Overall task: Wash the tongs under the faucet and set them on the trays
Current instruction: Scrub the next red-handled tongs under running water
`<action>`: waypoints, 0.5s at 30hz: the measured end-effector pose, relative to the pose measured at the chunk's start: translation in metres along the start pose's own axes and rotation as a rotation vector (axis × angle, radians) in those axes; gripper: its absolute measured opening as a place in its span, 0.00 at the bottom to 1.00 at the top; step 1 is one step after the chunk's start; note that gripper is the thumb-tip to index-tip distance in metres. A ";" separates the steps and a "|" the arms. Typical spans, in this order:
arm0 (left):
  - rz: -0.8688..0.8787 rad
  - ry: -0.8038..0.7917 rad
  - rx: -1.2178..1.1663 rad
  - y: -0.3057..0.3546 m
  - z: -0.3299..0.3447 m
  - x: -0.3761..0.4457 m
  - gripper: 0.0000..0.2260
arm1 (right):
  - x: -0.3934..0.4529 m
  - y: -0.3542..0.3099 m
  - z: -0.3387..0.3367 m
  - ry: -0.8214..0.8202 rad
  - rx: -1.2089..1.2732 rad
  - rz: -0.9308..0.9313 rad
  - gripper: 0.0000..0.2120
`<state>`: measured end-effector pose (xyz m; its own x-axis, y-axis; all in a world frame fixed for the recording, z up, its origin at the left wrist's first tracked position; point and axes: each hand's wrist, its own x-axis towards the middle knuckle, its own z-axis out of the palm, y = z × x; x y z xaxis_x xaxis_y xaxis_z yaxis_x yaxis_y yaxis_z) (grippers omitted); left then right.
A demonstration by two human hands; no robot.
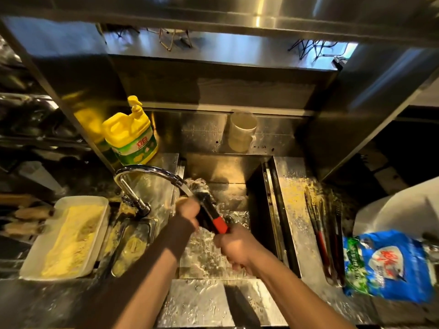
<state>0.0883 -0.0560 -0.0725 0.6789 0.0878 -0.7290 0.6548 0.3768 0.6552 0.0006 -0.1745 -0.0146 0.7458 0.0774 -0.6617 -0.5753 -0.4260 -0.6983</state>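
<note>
Red-handled black tongs [212, 213] are held over the steel sink [240, 169], their tips in the water pouring from the curved chrome faucet [152, 172]. My right hand [235, 248] grips the red handle end. My left hand [188, 210] is closed around the black arms near the spout, blurred by motion. Two more red-handled tongs [324, 241] lie side by side on the wet steel drainboard [297, 210] to the right of the sink. No tray shows clearly there.
A yellow dish-soap jug [130, 136] stands behind the faucet. A white tray of yellow crumbs [69, 236] and a crumb-filled steel pan [133, 248] sit at the left. A translucent cup [241, 131] stands behind the sink. A blue bag [384, 264] lies at the right.
</note>
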 end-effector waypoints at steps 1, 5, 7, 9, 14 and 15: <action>0.024 0.010 -0.011 0.005 0.002 -0.002 0.05 | 0.002 -0.001 -0.001 0.009 0.009 -0.012 0.02; 0.324 -0.157 -0.163 0.019 0.014 0.001 0.13 | 0.000 -0.006 -0.006 -0.001 0.022 -0.011 0.03; 0.186 0.043 0.000 0.018 0.012 -0.004 0.09 | -0.001 -0.008 -0.011 0.017 0.013 -0.017 0.04; 0.042 -0.001 0.188 0.008 0.010 0.004 0.12 | -0.003 -0.006 -0.015 -0.007 0.017 -0.013 0.03; 0.033 0.012 0.161 0.012 0.012 0.001 0.08 | -0.007 -0.003 -0.015 -0.029 0.097 0.023 0.07; 0.007 0.004 0.101 0.010 0.012 -0.001 0.08 | -0.009 0.000 -0.013 -0.036 0.116 0.029 0.06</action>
<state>0.0981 -0.0635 -0.0628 0.6826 0.0942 -0.7247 0.6801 0.2810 0.6771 -0.0016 -0.1872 -0.0048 0.7171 0.1002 -0.6898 -0.6328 -0.3213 -0.7045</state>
